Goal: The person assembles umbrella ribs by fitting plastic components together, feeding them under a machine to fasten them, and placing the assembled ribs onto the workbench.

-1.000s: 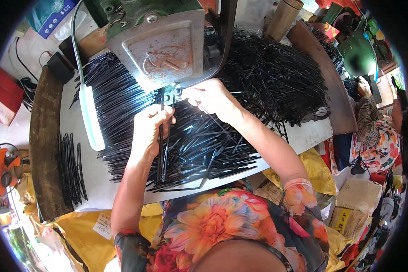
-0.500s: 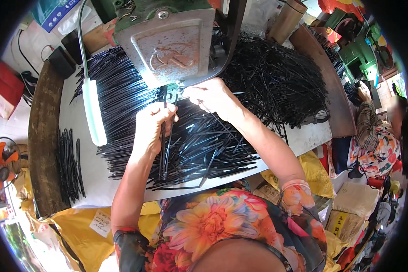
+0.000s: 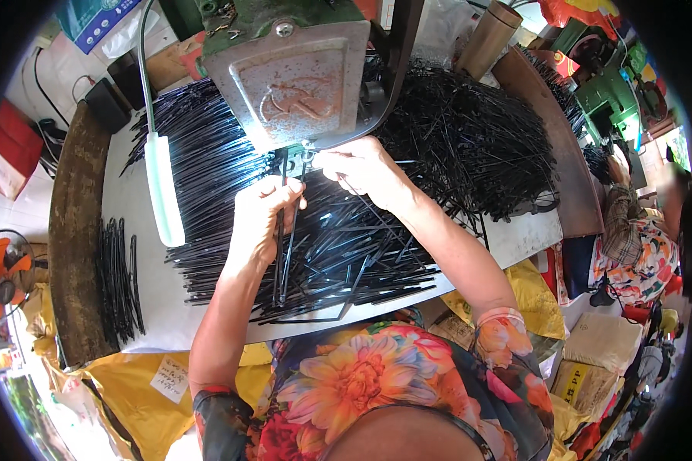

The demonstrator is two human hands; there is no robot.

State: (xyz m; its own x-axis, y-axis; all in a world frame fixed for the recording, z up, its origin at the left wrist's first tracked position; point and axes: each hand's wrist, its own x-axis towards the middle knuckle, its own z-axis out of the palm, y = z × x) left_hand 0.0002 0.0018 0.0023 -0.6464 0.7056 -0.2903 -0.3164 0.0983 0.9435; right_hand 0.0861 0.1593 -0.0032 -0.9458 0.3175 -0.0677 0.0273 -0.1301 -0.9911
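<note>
Under the head of a green and grey bench machine (image 3: pixel 296 84), my two hands work close together. My left hand (image 3: pixel 263 209) is closed around thin black rods (image 3: pixel 283 265), which stand roughly upright in the picture with their upper ends at the machine's small lit working point (image 3: pixel 294 160). Just right of that point, my right hand (image 3: pixel 369 170) pinches with thumb and fingers. From beneath it a thin black rod (image 3: pixel 367 201) slants toward the lower right; its tip is hidden by the fingers. Many loose black rods (image 3: pixel 200 169) lie around and below both hands.
A lamp bar (image 3: pixel 165 192) hangs left of the machine. A tangled heap of black rods (image 3: pixel 469 138) fills the table's right side. Curved boards (image 3: pixel 77 253) wall the table's ends. A small bundle (image 3: pixel 119 284) lies far left. Another person (image 3: pixel 630 223) sits at the right.
The machine and lamp sit slightly farther right in the picture, and my left hand a few pixels right and lower. Both hands keep their holds.
</note>
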